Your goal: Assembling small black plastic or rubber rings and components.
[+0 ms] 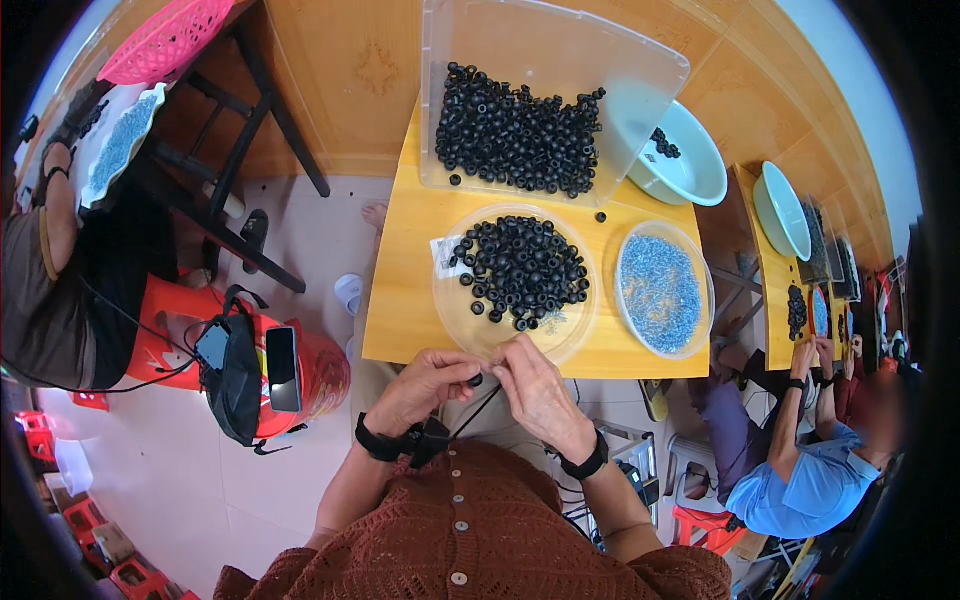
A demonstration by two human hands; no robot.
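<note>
In front of my body, just off the table's near edge, my two hands meet. My left hand (428,388) is closed, pinching a small round black piece (475,380) between thumb and fingers. Right beside it, my right hand (543,392) is also closed, its fingertips together on something too small to make out. Just beyond them lies a round clear tray (450,308) heaped with black ring-like pieces (525,262). Another round clear dish (708,285), to the right, holds many tiny translucent blue pieces (658,290).
A clear plastic bin (640,65) with more black pieces stands at the back of the yellow table (400,290). Behind it on the right sits a pale green basin (708,165). A red stool (325,365) carries a black bag and phone. Other people sit left and right.
</note>
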